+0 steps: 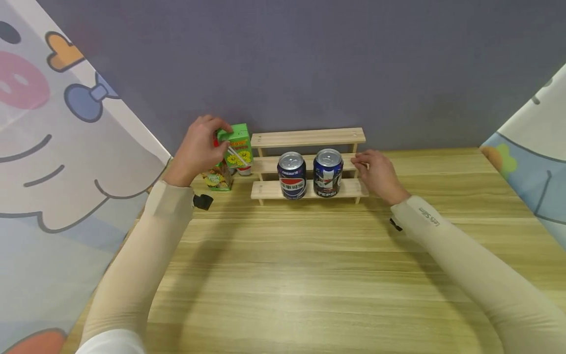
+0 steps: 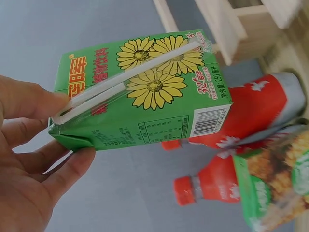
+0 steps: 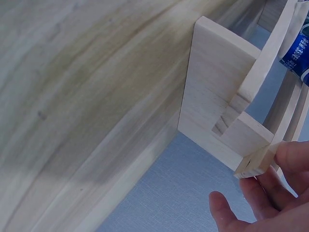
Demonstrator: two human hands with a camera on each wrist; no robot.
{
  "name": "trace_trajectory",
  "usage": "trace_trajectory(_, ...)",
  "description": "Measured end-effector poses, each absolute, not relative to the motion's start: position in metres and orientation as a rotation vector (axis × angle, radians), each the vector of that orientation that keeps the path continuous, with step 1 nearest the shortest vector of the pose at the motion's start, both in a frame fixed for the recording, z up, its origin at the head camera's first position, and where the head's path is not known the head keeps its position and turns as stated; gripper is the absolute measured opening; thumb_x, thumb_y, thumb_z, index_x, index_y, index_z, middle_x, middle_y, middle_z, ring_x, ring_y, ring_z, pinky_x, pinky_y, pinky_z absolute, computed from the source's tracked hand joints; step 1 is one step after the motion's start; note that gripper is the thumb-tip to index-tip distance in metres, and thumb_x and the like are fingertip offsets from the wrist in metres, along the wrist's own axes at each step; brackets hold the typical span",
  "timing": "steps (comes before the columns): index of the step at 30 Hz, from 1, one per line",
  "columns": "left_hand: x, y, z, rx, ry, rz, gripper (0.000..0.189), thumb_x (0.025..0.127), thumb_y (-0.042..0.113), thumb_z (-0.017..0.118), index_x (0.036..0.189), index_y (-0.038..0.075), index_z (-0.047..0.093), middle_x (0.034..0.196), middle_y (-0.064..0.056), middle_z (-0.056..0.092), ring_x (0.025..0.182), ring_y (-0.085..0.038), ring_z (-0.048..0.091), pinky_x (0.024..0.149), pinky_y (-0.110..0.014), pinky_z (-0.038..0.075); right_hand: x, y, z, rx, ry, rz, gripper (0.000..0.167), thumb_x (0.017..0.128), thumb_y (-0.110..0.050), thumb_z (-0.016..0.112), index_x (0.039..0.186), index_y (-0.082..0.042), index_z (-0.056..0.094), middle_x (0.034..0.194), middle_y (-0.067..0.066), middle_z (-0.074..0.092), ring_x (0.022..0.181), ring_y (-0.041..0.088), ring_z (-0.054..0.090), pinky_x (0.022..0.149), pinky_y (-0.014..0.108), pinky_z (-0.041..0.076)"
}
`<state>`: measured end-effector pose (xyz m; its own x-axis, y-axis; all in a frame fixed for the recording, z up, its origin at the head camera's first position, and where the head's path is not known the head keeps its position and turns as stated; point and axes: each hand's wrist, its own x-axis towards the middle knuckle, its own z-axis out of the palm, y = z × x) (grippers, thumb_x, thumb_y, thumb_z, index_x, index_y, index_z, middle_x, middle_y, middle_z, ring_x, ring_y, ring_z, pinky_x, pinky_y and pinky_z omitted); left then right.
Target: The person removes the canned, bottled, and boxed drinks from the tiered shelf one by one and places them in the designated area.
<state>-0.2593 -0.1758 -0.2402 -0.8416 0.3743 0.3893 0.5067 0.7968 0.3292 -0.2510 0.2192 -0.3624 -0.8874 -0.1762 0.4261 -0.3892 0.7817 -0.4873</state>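
Note:
My left hand (image 1: 201, 150) pinches a green drink carton (image 2: 159, 96) with yellow flowers and a white straw taped on its front, thumb on one face and fingers beneath. The carton is raised just left of a three-step wooden rack (image 1: 308, 137). At the other side, my right hand (image 1: 378, 174) grips the right end of the rack's middle board, thumb and fingers around the tip of the wood (image 3: 256, 164). Two dark blue Pepsi cans, one left (image 1: 292, 176) and one right (image 1: 328, 174), stand upright side by side on the rack's lowest step.
Below and behind the carton are red bottles (image 2: 217, 179) and a green-edged snack box (image 2: 282, 179). A grey wall (image 1: 305, 64) rises behind the rack, and cartoon-printed panels (image 1: 66, 137) flank the wooden table (image 1: 309, 275).

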Motion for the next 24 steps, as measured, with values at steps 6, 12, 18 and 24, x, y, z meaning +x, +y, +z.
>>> trace_trajectory(6, -0.26, -0.185, -0.255, -0.678, -2.699, -0.623, 0.021, 0.085, 0.0, 0.06, 0.105, -0.002, 0.064, 0.111, -0.017, 0.056, 0.092, -0.032, 0.043, 0.078, -0.045, 0.034, -0.252, 0.219, -0.363, 0.424, -2.622, 0.815, 0.016, 0.089, 0.004, 0.06, 0.102, 0.007, 0.068, 0.11, 0.022, 0.061, 0.099, 0.038, 0.053, 0.085, 0.051, 0.041)
trace_trajectory(12, -0.265, -0.194, -0.271, -0.726, -2.652, -0.606, 0.019, 0.08, -0.005, 0.06, 0.099, -0.003, 0.064, 0.098, -0.015, 0.057, 0.081, -0.03, 0.043, 0.074, -0.043, 0.035, -0.253, 0.219, -0.363, 0.423, -2.621, 0.818, 0.016, 0.09, 0.003, 0.059, 0.102, 0.007, 0.068, 0.11, 0.022, 0.06, 0.1, 0.039, 0.053, 0.085, 0.052, 0.04)
trace_trajectory(18, -0.269, -0.196, -0.283, -0.725, -2.675, -0.603, 0.019, 0.079, -0.006, 0.06, 0.097, 0.001, 0.063, 0.09, -0.011, 0.054, 0.082, -0.028, 0.043, 0.07, -0.04, 0.037, -0.254, 0.219, -0.364, 0.413, -2.628, 0.827, 0.016, 0.09, 0.003, 0.059, 0.103, 0.007, 0.068, 0.11, 0.022, 0.06, 0.101, 0.038, 0.053, 0.087, 0.051, 0.04)
trace_trajectory(24, -0.275, -0.196, -0.293, -0.756, -2.701, -0.586, 0.017, 0.08, -0.006, 0.061, 0.095, 0.002, 0.064, 0.097, -0.012, 0.055, 0.089, -0.028, 0.045, 0.075, -0.041, 0.041, -0.253, 0.219, -0.364, 0.407, -2.64, 0.832, 0.017, 0.09, 0.002, 0.059, 0.104, 0.007, 0.068, 0.112, 0.022, 0.06, 0.103, 0.04, 0.052, 0.089, 0.052, 0.039)
